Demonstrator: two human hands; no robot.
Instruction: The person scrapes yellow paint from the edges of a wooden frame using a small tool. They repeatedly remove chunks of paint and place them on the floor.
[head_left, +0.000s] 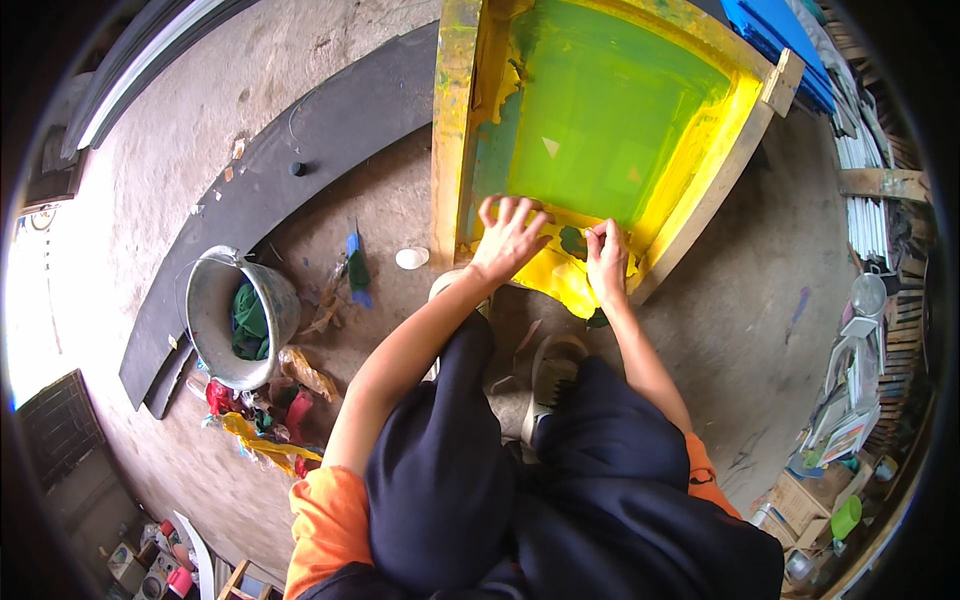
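Observation:
A wooden-framed printing screen (620, 120) with green mesh leans in front of me, its borders smeared with yellow ink. Along its lower edge hangs a loose yellow-smeared strip (560, 280), tape or plastic film, with a dark green patch showing near its top. My left hand (512, 238) lies over the left part of this lower edge, its fingers spread and bent. Pinched between the thumb and fingers of my right hand (606, 262) is the strip's upper right part. The fingertips hide exactly where it still touches the frame.
At left a metal bucket (225, 330) holds green cloth, with coloured scraps (265, 430) beside it. A small white cup (411, 258) and a blue-green scrap (357, 270) lie near the frame. A curved black sheet (330, 110) spans the floor; stacked goods (850, 400) line the right.

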